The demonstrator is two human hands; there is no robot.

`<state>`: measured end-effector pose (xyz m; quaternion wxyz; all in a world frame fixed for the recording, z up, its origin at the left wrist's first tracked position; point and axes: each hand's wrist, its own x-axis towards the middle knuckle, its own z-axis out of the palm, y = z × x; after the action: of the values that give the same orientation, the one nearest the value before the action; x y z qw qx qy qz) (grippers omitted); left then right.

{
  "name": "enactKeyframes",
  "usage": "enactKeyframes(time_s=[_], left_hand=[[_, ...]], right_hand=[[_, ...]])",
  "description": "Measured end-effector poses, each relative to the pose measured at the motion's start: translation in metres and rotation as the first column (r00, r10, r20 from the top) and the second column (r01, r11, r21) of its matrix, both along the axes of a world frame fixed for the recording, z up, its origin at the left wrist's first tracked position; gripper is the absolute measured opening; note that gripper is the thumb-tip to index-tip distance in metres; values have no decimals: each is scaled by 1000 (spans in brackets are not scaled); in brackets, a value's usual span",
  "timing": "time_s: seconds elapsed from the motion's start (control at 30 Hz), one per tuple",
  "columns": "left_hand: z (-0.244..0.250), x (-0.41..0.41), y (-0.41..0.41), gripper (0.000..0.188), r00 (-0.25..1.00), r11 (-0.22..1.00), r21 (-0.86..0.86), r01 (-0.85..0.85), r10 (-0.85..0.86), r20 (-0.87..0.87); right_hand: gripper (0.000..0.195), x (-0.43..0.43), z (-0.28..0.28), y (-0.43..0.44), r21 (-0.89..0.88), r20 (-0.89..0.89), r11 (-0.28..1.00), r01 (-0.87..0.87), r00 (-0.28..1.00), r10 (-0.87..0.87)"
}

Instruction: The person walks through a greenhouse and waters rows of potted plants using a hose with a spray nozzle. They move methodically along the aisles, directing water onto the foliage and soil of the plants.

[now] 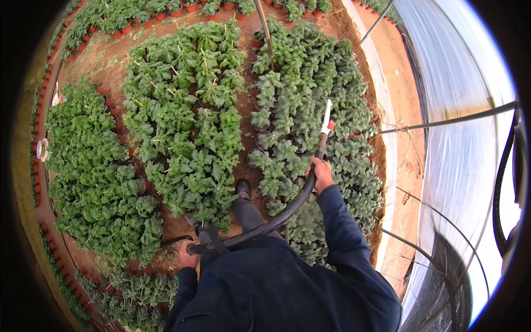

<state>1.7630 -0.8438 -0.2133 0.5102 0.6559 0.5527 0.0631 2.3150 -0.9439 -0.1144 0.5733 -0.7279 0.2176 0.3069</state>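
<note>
My right hand [321,176] is wrapped around a thick black hose [286,213] just behind its end. A white plastic pipe nozzle [327,112] with a red valve handle [330,125] is fitted there, pointing away from me over grey-green potted plants [290,120]. The hose bends back across the front of my body to my left hand [188,254], which grips it at my left hip. Another dark stretch of hose [176,240] shows just beyond that hand. Any water at the nozzle is too small to tell.
Leafy green potted plants [186,116] with thin wooden sticks fill the middle block; another block [95,178] stands left. My shoe [243,189] is on the narrow soil path between blocks. Curved poles [448,118] and translucent plastic sheeting [460,83] line the right side.
</note>
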Motion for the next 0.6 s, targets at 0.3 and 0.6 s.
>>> enactKeyframes(time_s=[0.3,0.6], left_hand=[[5,-15,-3,18,998,998,18,-66,66,23],[10,-35,0,20,985,987,-129,-96,113,130]], right_hand=[[18,-19,14,31,29,-101,997,-70,992,73],[17,-34,19,53,78,-166,986,-147,973,159]])
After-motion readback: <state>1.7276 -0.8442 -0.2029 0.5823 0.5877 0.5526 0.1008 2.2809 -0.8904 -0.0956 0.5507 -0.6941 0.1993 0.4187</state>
